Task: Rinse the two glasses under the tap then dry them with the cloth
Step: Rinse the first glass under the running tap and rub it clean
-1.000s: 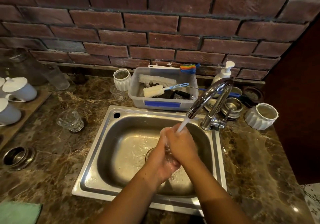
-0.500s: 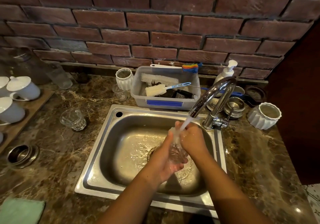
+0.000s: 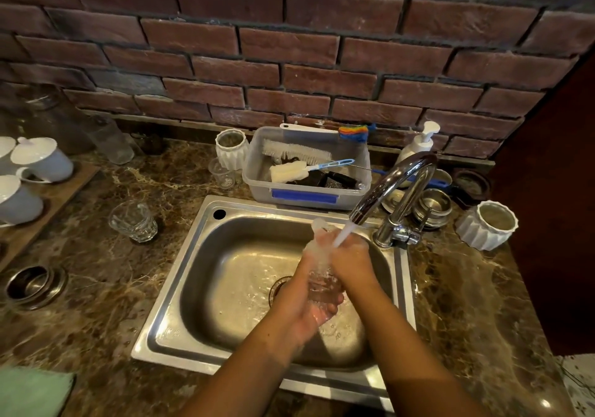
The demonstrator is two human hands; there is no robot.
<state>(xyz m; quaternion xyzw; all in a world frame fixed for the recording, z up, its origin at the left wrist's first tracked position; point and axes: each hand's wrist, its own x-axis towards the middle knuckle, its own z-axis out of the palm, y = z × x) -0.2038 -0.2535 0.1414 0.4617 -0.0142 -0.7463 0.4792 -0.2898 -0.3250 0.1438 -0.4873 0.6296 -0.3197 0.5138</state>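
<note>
Our left hand [image 3: 306,304] cups the first glass [image 3: 323,284] from underneath, fingers curled round it, low over the sink [image 3: 180,288]. Our right hand [image 3: 349,262] lies over the glass's far side with its fingers hidden, so we cannot tell whether it grips or only rubs.

A second ago both hands were clasped tight over the glass and the stream [image 3: 343,233] broke on our knuckles. Now they have parted a little, the glass shows between them, and water from the tap [image 3: 396,185] runs down onto it. We judge the first rinse well under way, with nothing dried yet.

We count two task glasses: the one in hand, and the second glass [image 3: 133,220] standing on the counter [image 3: 106,288] left of the sink. One green cloth [image 3: 32,391] lies at the near left corner.

Besides these we see:
- one small glass [image 3: 222,175] and one tall glass [image 3: 111,141] toward the far wall
- two white ribbed pots, one left of the plastic tub [image 3: 231,147] and one right of the tap [image 3: 486,223]
- one plastic tub [image 3: 257,175] of brushes
- one soap pump [image 3: 418,143]
</note>
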